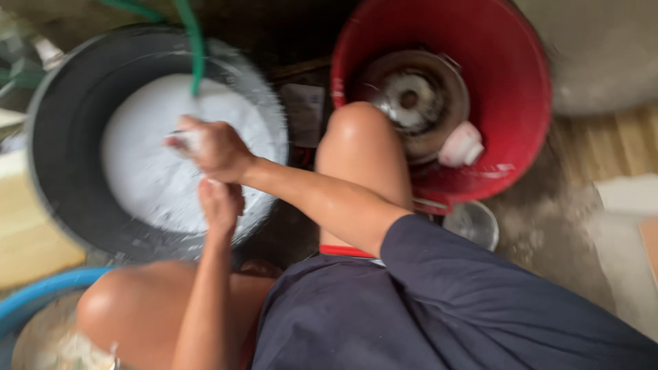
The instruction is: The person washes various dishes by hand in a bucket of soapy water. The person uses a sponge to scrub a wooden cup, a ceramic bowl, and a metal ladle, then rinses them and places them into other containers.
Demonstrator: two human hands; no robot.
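Note:
The picture is motion-blurred. My right hand [214, 148] hovers over a black basin [65, 130] filled with white soapy water [147, 175]. Its fingers are curled and white foam clings to the fingertips. My left hand [220, 203] sits just below and against it, also curled, over the basin's near side. Whether either hand holds something is hidden by blur and foam. A green hose [196, 48] drops into the basin from above. My bare knees flank my arms.
A red bucket [521, 103] at the upper right holds a round metal pot [415, 99] and a white cup [462, 145]. A small shiny bowl [473, 223] stands on the wet floor below it. A blue tub rim [41, 293] is at the lower left.

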